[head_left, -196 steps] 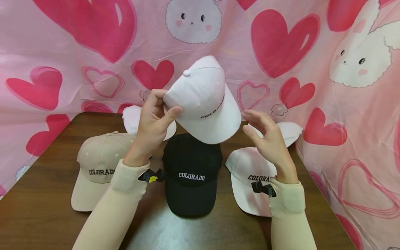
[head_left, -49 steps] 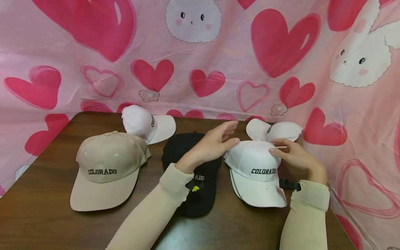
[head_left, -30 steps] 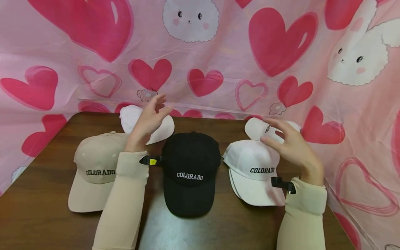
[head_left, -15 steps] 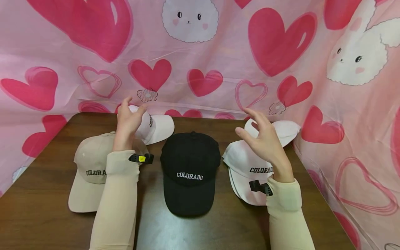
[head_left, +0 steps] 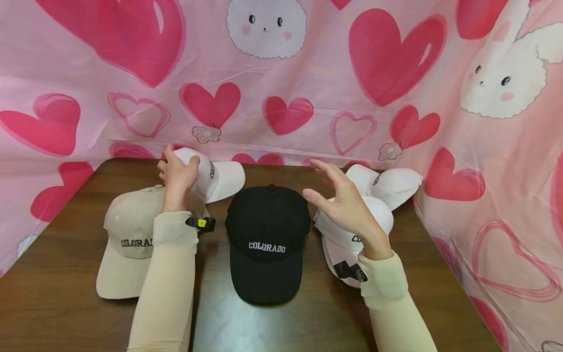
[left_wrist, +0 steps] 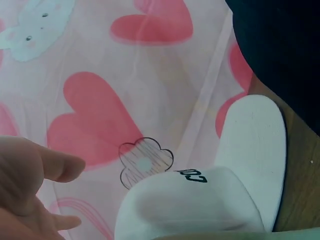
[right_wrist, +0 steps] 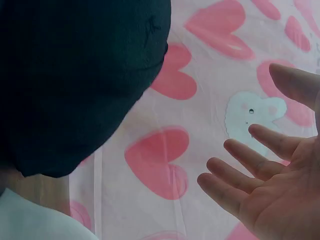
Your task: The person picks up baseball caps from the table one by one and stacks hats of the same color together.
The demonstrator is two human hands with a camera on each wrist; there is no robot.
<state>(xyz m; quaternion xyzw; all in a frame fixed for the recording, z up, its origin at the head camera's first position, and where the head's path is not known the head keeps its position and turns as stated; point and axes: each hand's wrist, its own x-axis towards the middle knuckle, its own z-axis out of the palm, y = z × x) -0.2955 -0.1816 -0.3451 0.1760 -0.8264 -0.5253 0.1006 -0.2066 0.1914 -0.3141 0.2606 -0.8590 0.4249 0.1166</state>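
My left hand [head_left: 178, 176] is at the crown of a white baseball cap [head_left: 229, 180] lying sideways at the back left, its brim to the right. In the left wrist view a gap shows between the thumb [left_wrist: 62, 166] and that cap; the fingers are partly out of frame. With fingers spread and holding nothing, my right hand [head_left: 345, 205] hovers over stacked white caps [head_left: 378, 212] at the front right, hiding part of their lettering. Between the hands lies a black cap [head_left: 268, 220] marked COLORADO. A beige cap [head_left: 127, 220] is partly behind my left wrist.
Another white cap [head_left: 396, 186] lies sideways at the back right, touching or close behind the stacked pair. All the caps rest on a dark wooden table [head_left: 237, 327]. A pink heart-printed cloth [head_left: 290, 73] hangs along the back and right edges.
Earlier my left hand held a white cap in the air; that cap now sits on the front right one. Since then my left hand has moved to the back left cap, and my right hand has drifted left.
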